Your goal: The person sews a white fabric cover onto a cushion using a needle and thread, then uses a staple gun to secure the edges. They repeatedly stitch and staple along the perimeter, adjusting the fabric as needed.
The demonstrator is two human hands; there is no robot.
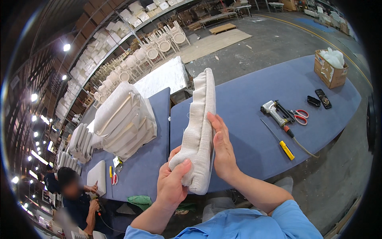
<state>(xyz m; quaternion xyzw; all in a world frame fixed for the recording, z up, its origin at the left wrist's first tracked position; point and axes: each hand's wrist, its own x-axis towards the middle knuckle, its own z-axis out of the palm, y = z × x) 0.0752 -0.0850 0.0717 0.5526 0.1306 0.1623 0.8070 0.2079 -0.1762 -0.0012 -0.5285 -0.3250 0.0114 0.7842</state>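
Observation:
I hold a long upholstered pad [200, 119] covered in off-white woven fabric on edge above the near side of a blue-topped work table [246, 95]. My left hand [171, 184] grips its near lower corner, thumb on the fabric. My right hand [223, 149] lies flat against the pad's right side, fingers pointing up along it. The far end of the pad points away from me.
On the table to the right lie a pneumatic staple gun [273, 110] with its hose, red-handled scissors [299, 116], a yellow-handled screwdriver [281, 142], two dark phones [322, 98] and a cardboard box [329, 71] of white stuffing. Stacked upholstered pads [125, 121] sit on the left table. A person [75, 197] works at lower left.

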